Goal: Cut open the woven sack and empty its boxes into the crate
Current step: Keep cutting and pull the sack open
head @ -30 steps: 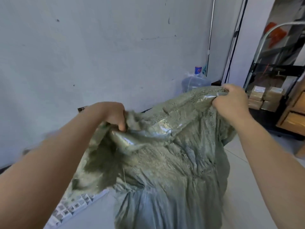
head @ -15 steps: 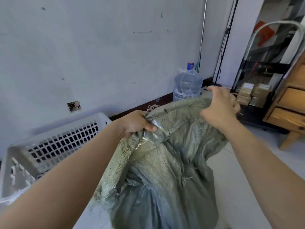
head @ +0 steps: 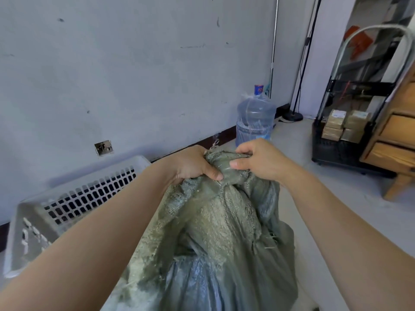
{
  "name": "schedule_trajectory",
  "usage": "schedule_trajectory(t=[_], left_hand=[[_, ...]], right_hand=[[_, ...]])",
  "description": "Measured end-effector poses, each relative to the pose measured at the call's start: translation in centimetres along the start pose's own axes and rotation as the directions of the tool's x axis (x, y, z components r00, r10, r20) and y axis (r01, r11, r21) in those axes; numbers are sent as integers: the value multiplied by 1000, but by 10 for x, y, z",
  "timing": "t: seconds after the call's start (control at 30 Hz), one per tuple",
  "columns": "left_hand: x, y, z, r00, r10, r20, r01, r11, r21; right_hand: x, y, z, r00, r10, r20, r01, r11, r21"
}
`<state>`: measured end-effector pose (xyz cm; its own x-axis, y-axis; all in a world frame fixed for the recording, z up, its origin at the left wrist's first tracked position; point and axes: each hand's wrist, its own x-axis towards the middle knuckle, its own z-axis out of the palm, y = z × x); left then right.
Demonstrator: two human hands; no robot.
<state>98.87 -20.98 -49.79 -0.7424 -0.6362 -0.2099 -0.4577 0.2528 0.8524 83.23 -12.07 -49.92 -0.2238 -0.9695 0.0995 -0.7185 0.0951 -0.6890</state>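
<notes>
Sack (head: 224, 239) hangs bunched beside the crate (head: 74, 198), its top gripped by both outstretched arms' hands, left (head: 193, 167) and right (head: 258, 162), thumbs nearly meeting, fingers curled tight.

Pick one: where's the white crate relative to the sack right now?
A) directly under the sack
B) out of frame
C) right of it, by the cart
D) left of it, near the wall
D: the white slotted crate stands to the left of the sack, close to the wall.
</notes>
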Motion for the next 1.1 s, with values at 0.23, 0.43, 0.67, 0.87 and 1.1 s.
schedule_trajectory(t=[0.23,0.43,0.67,0.87,1.1], left_hand=[[7,-5,15,995,25,-94,-38,990,-139],[6,-15,30,998,-47,29,54,934,-354],[11,-30,49,993,-112,-36,101,965,-240],[12,-41,68,994,-105,-30,80,892,-444],[7,-49,74,992,-114,56,126,842,-525]], right_hand=[[-7,11,1,997,60,-41,-61,997,-46],[-11,24,6,995,65,-74,-70,995,-74],[-27,33,18,949,140,-284,-180,977,-118],[-41,44,35,916,401,29,-399,898,186],[-49,48,46,911,412,22,-371,795,480]])
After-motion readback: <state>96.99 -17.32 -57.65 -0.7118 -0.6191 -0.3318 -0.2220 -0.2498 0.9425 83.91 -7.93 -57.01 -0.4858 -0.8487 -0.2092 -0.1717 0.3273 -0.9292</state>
